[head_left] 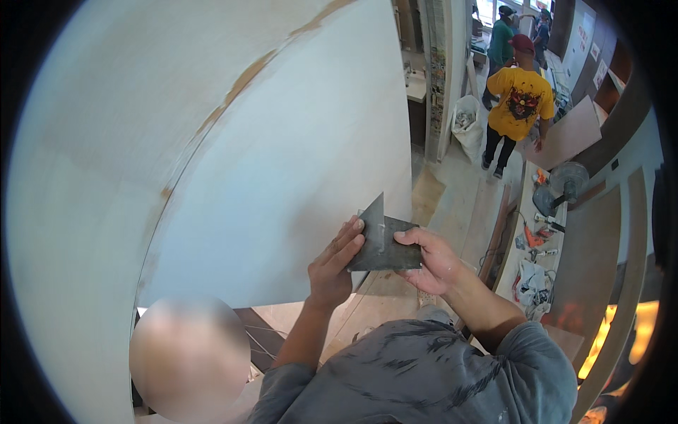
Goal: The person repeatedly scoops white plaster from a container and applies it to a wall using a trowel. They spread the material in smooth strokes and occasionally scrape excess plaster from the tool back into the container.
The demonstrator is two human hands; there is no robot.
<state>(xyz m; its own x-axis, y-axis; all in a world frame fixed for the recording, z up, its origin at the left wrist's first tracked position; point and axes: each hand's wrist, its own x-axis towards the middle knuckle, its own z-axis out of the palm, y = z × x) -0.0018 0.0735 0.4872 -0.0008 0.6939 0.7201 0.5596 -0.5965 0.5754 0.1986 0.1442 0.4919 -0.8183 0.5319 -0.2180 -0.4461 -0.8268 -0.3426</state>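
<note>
Two thin dark grey plates, which look like putty spreaders, overlap in front of my chest. My left hand (pixel 332 263) holds the left spreader (pixel 368 244), its fingers lying against the edge and one sharp corner pointing up. My right hand (pixel 436 263) grips the right spreader (pixel 405 254), thumb on its face and fingers behind. Small pale smears show on the plates and on my right hand. Just beyond my hands stands a large pale panel (pixel 304 141). A curved seam with brown filler (pixel 244 81) crosses the upper part of the panelling.
At right, a long bench (pixel 510 265) carries a fan (pixel 561 185), an orange power tool (pixel 528 238) and plastic bags. A person in a yellow shirt (pixel 521 102) stands in the passage near a white sack (pixel 466 120); others are farther back. Boards (pixel 428 191) lie on the floor.
</note>
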